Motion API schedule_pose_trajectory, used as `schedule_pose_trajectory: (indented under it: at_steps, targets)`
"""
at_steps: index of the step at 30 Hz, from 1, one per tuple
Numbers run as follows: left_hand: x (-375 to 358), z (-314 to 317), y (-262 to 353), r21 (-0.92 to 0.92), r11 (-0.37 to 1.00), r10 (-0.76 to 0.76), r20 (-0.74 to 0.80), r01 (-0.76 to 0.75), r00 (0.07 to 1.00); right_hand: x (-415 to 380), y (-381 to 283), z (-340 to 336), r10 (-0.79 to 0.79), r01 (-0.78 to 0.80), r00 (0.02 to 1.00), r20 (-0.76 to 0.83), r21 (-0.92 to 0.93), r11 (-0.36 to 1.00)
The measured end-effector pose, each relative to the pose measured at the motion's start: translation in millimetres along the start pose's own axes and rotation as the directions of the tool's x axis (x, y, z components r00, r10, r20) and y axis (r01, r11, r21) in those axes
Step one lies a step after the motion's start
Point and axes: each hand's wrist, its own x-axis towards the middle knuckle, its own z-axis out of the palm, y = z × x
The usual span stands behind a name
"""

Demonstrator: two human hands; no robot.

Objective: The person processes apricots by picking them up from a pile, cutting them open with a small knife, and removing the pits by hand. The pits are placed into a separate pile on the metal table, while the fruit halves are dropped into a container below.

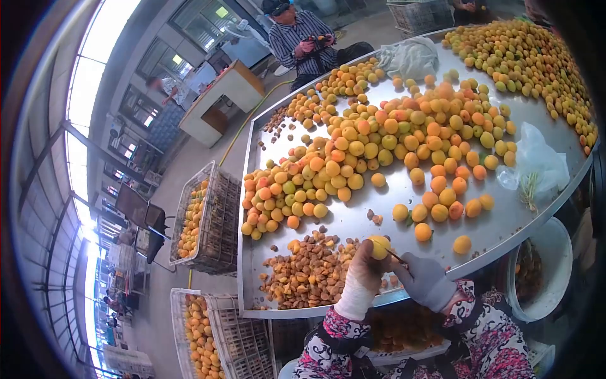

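Observation:
My left hand (361, 278), wrapped in a white covering at the wrist, is closed around a yellow apricot (380, 247) above the near edge of the metal table (341, 221). In a grey glove, my right hand (427, 279) grips a thin dark stick-like tool (396, 256), whose tip is right at the apricot. What kind of tool it is, I cannot tell. Beside my left hand lies a heap of brown pits (306, 271). A broad pile of apricots (353, 149) spreads across the table beyond both hands.
Crates of apricots (222, 218) (230, 328) stand left of the table. A white bucket (558, 259) is at the right, near a clear plastic bag (543, 158). Another apricot heap (517, 57) covers the far right. Across the table sits a person in a striped shirt (303, 41).

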Motion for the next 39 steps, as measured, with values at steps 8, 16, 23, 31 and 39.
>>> schedule_pose_trajectory:
  at_steps: [8,16,23,31,39]
  targets:
    - [-6,17,5,0.58,0.814,0.209,-0.223,-0.044,0.952,7,0,-2,0.041,-0.025,0.996,0.074,-0.202,0.979]
    - [-8,32,-6,0.46,0.877,0.312,-0.326,-0.139,0.892,8,-8,2,0.112,-0.133,0.981,0.16,0.124,0.983]
    - [-8,27,-1,0.531,0.842,0.299,-0.318,-0.092,0.9,11,-5,8,0.28,-0.414,0.897,0.343,0.429,0.803]
    - [-11,15,14,0.484,0.87,0.13,-0.034,-0.097,0.991,9,2,-4,-0.006,-0.021,0.985,0.173,0.151,0.988]
    - [2,3,-9,0.199,0.972,0.146,-0.089,-0.126,0.985,7,-8,-5,0.17,-0.195,0.975,0.144,0.183,0.963]
